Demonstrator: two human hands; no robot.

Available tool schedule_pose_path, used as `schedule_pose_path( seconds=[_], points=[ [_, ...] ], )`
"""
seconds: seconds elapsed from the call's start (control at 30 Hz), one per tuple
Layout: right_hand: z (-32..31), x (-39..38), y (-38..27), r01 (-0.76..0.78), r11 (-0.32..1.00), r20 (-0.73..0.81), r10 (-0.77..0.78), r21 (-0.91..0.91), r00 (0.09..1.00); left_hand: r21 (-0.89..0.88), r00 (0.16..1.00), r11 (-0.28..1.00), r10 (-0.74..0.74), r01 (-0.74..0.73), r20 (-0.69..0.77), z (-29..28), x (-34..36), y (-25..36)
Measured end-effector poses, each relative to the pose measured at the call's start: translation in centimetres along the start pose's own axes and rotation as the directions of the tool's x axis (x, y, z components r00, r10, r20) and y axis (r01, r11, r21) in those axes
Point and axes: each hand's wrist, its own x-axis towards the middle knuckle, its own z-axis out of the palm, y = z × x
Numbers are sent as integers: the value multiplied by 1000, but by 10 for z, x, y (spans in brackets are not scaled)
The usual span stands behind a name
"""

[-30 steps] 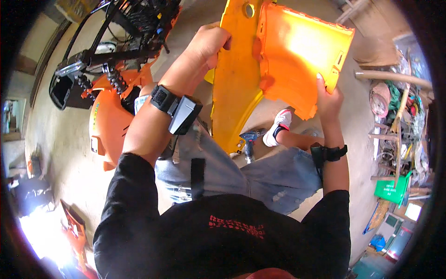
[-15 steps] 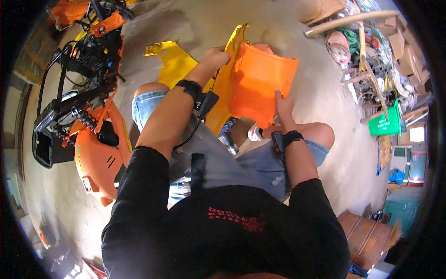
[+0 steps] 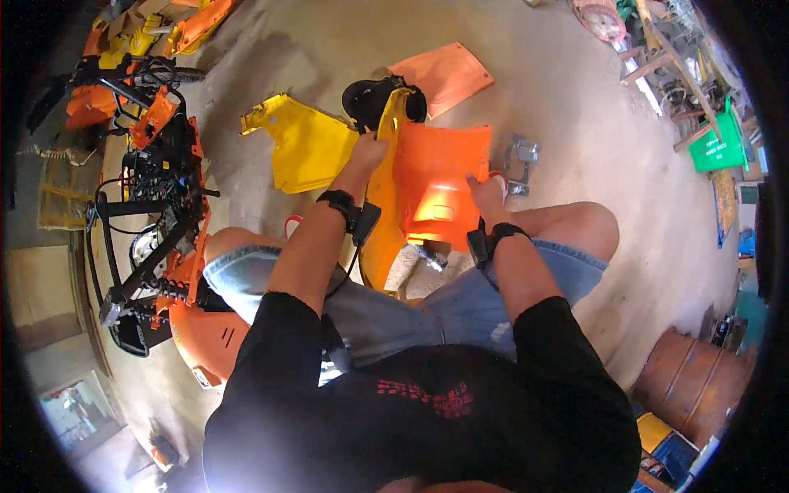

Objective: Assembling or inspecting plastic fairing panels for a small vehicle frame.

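My left hand (image 3: pixel 370 154) is closed around the edge of a long, curved yellow plastic panel (image 3: pixel 379 230), which stands upright between my knees. Against its right side is a curved orange plastic panel (image 3: pixel 440 168), its outer face turned up and catching the light. My right hand (image 3: pixel 486 195) grips the orange panel's right edge, the thumb lying on its face. Whether the two panels are joined cannot be made out. Left of my left hand, another yellow panel (image 3: pixel 311 146) lies on the floor. Just beyond the held panels are a black rounded part (image 3: pixel 370 100) and a flat orange panel (image 3: pixel 448 80).
A black vehicle frame (image 3: pixel 148 185) stands on the left, with an orange body panel (image 3: pixel 209 338) near my left knee. A metal bracket (image 3: pixel 518 164) rests beyond my right hand. Farther right are a green crate (image 3: pixel 717 149) and a rusty drum (image 3: pixel 690 382).
The view has shifted, bringing the black part, flat orange panel and metal bracket into sight. The held panels have turned, so the yellow one stands straighter. Both hands keep their grip.
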Motion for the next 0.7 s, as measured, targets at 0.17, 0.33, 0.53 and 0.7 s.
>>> schedule_pose_path(
  seconds=[0.17,0.33,0.53,0.7],
  points=[
    [22,18,20,31,999,10,-31,30,999,-363,987,931,22,38,158,12,17,-28],
    [24,22,32,42,999,-34,-42,-23,999,-228,994,970,94,-79,53,19,17,-22],
    [-1,19,-16,62,996,-107,-55,61,993,-295,969,923,241,-248,-60,-23,-9,6],
    [-20,-14,-96,343,930,-210,-312,129,926,-279,925,907,229,-316,-304,-82,-60,17]
  ],
)
